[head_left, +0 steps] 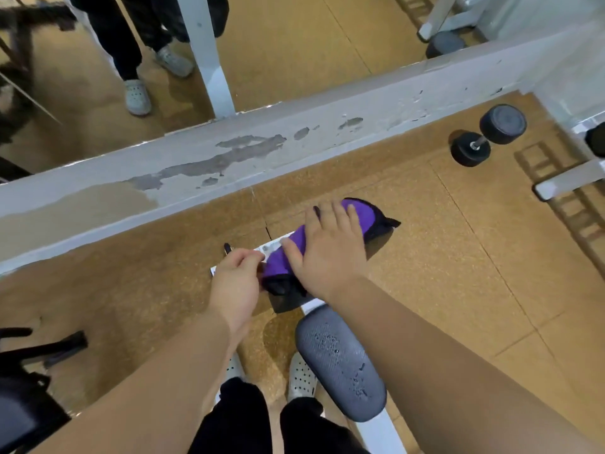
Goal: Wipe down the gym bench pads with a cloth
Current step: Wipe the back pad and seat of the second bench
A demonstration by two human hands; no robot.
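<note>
Pressing down with straight, spread fingers, the right grip (pixel 327 250) lies flat on the purple cloth (pixel 276 266), released rather than clenched. The cloth, which has a black edge, is bunched lengthwise over something dark at the far end of the white frame (pixel 379 430); what lies under it I cannot tell. The left grip (pixel 235 283) sits just beside it, curled, thumb and forefinger pinching the cloth's near left end.

Nearer the person, on the same frame, the grey pad (pixel 340 362) lies uncovered, with droplets across its textured top. Two pale perforated shoes (pixel 302 375) stand on the cork-coloured floor (pixel 458 257) beside it. A black dumbbell (pixel 487 136) rests on the floor well apart to the right, near the wall base (pixel 262 152), whose paint is peeling. A mirror (pixel 294 44) rises above that base.
</note>
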